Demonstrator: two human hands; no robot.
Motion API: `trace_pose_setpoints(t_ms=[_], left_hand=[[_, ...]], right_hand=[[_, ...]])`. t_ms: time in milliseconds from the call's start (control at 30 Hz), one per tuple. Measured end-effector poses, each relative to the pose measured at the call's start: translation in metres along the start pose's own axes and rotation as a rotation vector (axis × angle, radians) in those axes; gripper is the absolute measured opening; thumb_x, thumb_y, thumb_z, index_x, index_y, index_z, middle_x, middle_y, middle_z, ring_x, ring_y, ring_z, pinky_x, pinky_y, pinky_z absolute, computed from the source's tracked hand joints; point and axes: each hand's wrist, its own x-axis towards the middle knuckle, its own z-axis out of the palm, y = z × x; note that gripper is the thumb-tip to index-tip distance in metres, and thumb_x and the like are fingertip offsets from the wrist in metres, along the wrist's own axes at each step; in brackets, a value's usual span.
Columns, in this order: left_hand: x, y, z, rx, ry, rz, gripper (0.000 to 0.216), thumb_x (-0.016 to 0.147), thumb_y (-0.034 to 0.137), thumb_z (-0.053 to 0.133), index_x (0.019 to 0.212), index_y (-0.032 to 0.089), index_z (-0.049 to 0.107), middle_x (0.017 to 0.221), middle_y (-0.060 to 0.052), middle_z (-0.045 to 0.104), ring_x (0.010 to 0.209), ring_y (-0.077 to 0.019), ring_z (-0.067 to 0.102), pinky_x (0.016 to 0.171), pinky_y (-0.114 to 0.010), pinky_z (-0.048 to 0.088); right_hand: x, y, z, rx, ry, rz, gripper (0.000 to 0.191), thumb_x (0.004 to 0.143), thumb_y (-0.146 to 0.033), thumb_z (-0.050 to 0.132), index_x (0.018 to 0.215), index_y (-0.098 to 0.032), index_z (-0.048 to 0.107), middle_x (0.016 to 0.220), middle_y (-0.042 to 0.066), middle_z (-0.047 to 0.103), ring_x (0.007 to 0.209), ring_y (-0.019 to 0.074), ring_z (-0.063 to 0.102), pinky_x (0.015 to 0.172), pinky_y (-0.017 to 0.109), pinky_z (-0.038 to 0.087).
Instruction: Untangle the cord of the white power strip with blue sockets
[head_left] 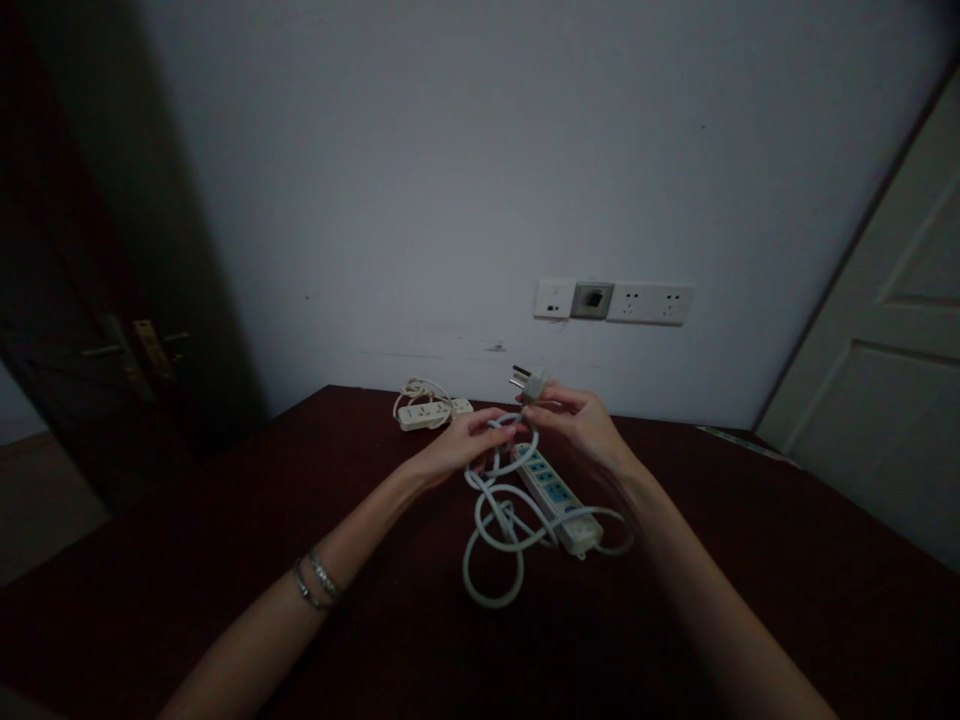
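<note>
A white power strip (pixel 559 497) with blue sockets lies on the dark red table (pixel 225 560), its white cable (pixel 499 530) looped loosely beside it. My right hand (pixel 581 425) holds the cable's end just behind the three-pin plug (pixel 529 383), which is lifted above the table and points toward the wall. My left hand (pixel 461 447) pinches a stretch of the same cable a little to the left of the plug. Two bracelets sit on my left forearm.
A second, smaller white power strip (pixel 429 412) with a coiled cord rests near the table's far edge. Wall sockets (pixel 649 303) and a switch plate are mounted on the wall above. A dark door stands at the left, a white door at the right.
</note>
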Motion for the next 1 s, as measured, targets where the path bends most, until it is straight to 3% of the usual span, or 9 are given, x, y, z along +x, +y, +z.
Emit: trace_pose_setpoints(t_ms=[200, 367, 467, 567, 667, 833, 900, 1000], left_hand=[[0.001, -0.001, -0.002, 0.035, 0.019, -0.005, 0.031, 0.078, 0.04, 0.059, 0.096, 0.014, 0.064, 0.076, -0.005, 0.063, 0.052, -0.0089, 0.05, 0.047, -0.021, 0.037], [0.004, -0.005, -0.008, -0.023, 0.042, 0.049, 0.018, 0.073, 0.029, 0.064, 0.077, 0.012, 0.067, 0.074, -0.007, 0.066, 0.071, -0.0147, 0.058, 0.07, -0.029, 0.044], [0.004, -0.007, -0.008, -0.174, -0.028, -0.013, 0.02, 0.073, 0.031, 0.064, 0.079, 0.013, 0.067, 0.077, -0.009, 0.066, 0.07, -0.017, 0.06, 0.064, -0.031, 0.046], [0.004, -0.008, -0.007, -0.177, -0.015, -0.057, 0.025, 0.074, 0.037, 0.065, 0.08, 0.013, 0.065, 0.077, -0.009, 0.066, 0.068, -0.0174, 0.061, 0.058, -0.031, 0.048], [0.005, -0.011, -0.006, -0.169, 0.034, -0.059, 0.028, 0.07, 0.039, 0.069, 0.077, 0.012, 0.065, 0.073, -0.007, 0.065, 0.066, -0.0155, 0.06, 0.061, -0.032, 0.049], [0.006, -0.009, -0.01, -0.279, 0.072, -0.028, 0.026, 0.067, 0.034, 0.073, 0.075, 0.011, 0.064, 0.067, -0.006, 0.064, 0.061, -0.0138, 0.06, 0.062, -0.031, 0.049], [0.006, -0.007, -0.013, -0.298, 0.092, -0.008, 0.025, 0.066, 0.031, 0.074, 0.076, 0.01, 0.064, 0.068, -0.005, 0.064, 0.059, -0.013, 0.06, 0.06, -0.028, 0.048], [0.005, -0.004, -0.018, -0.307, 0.131, -0.001, 0.023, 0.066, 0.026, 0.073, 0.077, 0.01, 0.063, 0.068, -0.005, 0.064, 0.057, -0.0121, 0.06, 0.059, -0.027, 0.047]], right_hand=[[0.001, -0.001, -0.002, -0.158, -0.08, -0.037, 0.014, 0.056, -0.025, 0.077, 0.066, -0.017, 0.071, 0.088, 0.004, 0.056, 0.071, 0.0119, 0.054, 0.059, 0.026, 0.047], [0.0, 0.004, -0.009, -0.236, -0.209, -0.03, 0.007, 0.063, -0.024, 0.073, 0.069, -0.02, 0.072, 0.083, 0.004, 0.058, 0.086, 0.0158, 0.052, 0.074, 0.031, 0.047], [0.0, 0.007, -0.011, -0.242, -0.24, -0.006, 0.006, 0.063, -0.023, 0.073, 0.069, -0.021, 0.072, 0.09, 0.004, 0.059, 0.093, 0.0167, 0.052, 0.08, 0.032, 0.046], [0.0, 0.008, -0.009, -0.211, -0.239, 0.007, 0.008, 0.063, -0.024, 0.073, 0.07, -0.02, 0.072, 0.094, 0.003, 0.058, 0.082, 0.0141, 0.055, 0.073, 0.031, 0.048], [0.0, 0.009, -0.005, -0.175, -0.252, 0.041, 0.012, 0.063, -0.025, 0.073, 0.072, -0.017, 0.07, 0.082, 0.002, 0.059, 0.07, 0.0127, 0.057, 0.068, 0.03, 0.049], [-0.001, 0.011, -0.004, -0.035, -0.181, 0.15, 0.039, 0.058, -0.022, 0.076, 0.094, -0.019, 0.063, 0.081, 0.002, 0.065, 0.069, 0.0153, 0.062, 0.07, 0.033, 0.05], [-0.002, 0.01, -0.006, 0.024, -0.239, 0.23, 0.041, 0.063, -0.022, 0.073, 0.101, -0.021, 0.059, 0.09, 0.004, 0.066, 0.073, 0.0169, 0.063, 0.071, 0.036, 0.051], [-0.002, 0.009, -0.01, 0.13, -0.335, 0.339, 0.028, 0.075, -0.033, 0.064, 0.099, -0.018, 0.06, 0.092, 0.009, 0.066, 0.078, 0.0191, 0.064, 0.076, 0.04, 0.051]])
